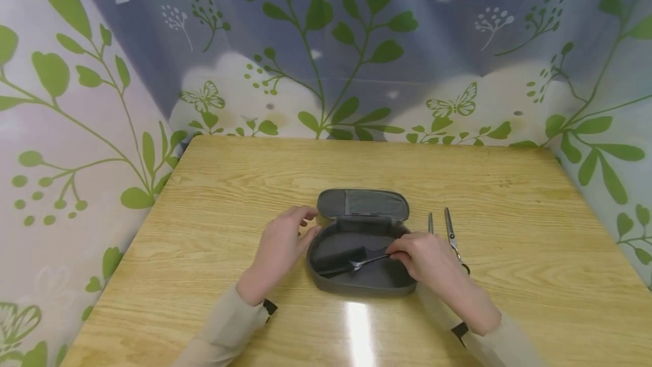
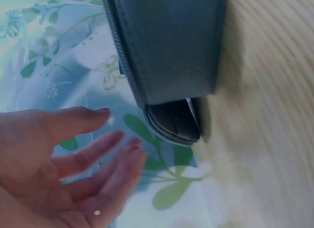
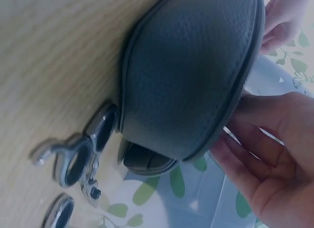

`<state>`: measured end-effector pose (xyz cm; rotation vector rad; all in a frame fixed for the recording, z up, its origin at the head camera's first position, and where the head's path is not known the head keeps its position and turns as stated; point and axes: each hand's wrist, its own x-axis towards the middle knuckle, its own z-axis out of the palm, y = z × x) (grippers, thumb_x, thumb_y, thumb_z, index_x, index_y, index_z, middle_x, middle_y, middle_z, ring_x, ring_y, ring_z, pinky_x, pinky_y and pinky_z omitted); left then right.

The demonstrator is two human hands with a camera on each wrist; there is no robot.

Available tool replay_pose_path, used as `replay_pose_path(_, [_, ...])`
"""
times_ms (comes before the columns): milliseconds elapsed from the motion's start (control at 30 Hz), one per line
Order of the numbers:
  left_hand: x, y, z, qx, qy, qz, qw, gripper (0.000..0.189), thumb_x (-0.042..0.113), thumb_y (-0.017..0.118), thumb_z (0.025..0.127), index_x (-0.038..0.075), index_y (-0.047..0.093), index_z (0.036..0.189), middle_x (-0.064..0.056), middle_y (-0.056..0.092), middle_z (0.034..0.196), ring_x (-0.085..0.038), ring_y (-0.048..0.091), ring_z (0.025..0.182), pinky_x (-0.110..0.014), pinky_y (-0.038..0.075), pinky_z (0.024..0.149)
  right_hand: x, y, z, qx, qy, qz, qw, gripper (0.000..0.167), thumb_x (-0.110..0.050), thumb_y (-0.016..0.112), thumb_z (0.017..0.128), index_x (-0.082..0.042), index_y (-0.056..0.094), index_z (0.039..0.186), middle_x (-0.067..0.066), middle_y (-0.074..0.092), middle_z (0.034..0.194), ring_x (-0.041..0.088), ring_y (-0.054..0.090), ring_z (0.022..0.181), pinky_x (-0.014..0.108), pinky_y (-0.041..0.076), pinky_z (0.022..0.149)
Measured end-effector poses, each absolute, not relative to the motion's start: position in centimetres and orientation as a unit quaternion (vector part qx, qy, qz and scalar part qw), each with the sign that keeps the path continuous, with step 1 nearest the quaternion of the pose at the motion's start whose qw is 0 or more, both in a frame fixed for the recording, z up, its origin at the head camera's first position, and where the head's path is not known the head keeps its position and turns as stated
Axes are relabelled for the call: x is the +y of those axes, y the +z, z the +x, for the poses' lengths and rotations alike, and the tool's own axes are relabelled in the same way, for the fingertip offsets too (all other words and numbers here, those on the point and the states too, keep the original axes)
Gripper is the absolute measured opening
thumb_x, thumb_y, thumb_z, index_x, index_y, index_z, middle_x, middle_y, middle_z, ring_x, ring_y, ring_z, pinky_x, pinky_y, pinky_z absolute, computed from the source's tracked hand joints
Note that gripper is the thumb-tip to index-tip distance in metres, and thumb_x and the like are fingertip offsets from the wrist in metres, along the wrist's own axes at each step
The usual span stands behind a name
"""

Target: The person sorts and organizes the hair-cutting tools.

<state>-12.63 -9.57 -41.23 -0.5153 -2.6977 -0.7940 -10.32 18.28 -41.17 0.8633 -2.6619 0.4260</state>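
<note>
A grey zip case (image 1: 363,289) lies on the table with its lid (image 1: 377,204) folded back. Inside it are a black, flat object (image 1: 340,259) at the left and a slim silver tool (image 1: 368,261) slanting across the middle. My right hand (image 1: 425,256) reaches over the case's right rim and pinches the tool's right end, its fingertips partly hidden inside. My left hand (image 1: 279,245) hovers at the case's left side, fingers spread and loosely bent, holding nothing; in the left wrist view a gap shows between it and the case wall (image 2: 171,46).
To the right of the case lie a pair of scissors (image 1: 451,231) and a second slim metal blade (image 1: 430,223), partly behind my right hand. In the right wrist view, finger loops (image 3: 76,161) rest close beside the case. A patterned curtain (image 1: 326,72) hangs behind the wooden table (image 1: 244,174).
</note>
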Motion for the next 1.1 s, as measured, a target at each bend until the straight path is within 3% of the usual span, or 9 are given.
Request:
replay_pose_path(300, [-10.0, -42.4, -12.6, -0.933, -0.318, -0.159, 0.052, 0.013, 0.008, 0.074, 0.092, 0.001, 0.071, 0.102, -0.013, 0.074, 0.097, -0.020, 0.074, 0.078, -0.035, 0.060, 0.068, 17.8, -41.6, -9.9, -0.938, 0.105, 0.317, 0.092, 0.013, -0.007, 0.089, 0.073, -0.013, 0.078, 0.078, -0.004, 0.073, 0.075, 0.017, 0.069, 0.070, 0.030, 0.056, 0.058])
replay_pose_path(667, [-9.3, -42.7, -12.6, -0.930, -0.317, -0.182, 0.042, 0.012, -0.002, 0.073, 0.090, 0.004, 0.071, 0.100, -0.010, 0.075, 0.097, -0.021, 0.074, 0.079, -0.032, 0.060, 0.066, 17.5, -42.5, -10.6, -0.944, 0.099, 0.311, 0.043, 0.018, -0.008, 0.088, 0.072, -0.017, 0.072, 0.072, -0.005, 0.070, 0.074, 0.013, 0.067, 0.068, 0.026, 0.052, 0.054])
replay_pose_path(1100, [-9.3, -42.6, -12.8, -0.933, -0.315, -0.169, 0.042, 0.012, -0.003, 0.074, 0.089, 0.004, 0.071, 0.099, -0.011, 0.075, 0.096, -0.021, 0.074, 0.078, -0.032, 0.060, 0.065, 17.7, -43.0, -10.6, -0.940, 0.100, 0.321, 0.058, 0.015, -0.007, 0.087, 0.073, -0.014, 0.075, 0.079, -0.004, 0.070, 0.081, 0.015, 0.068, 0.071, 0.027, 0.055, 0.059])
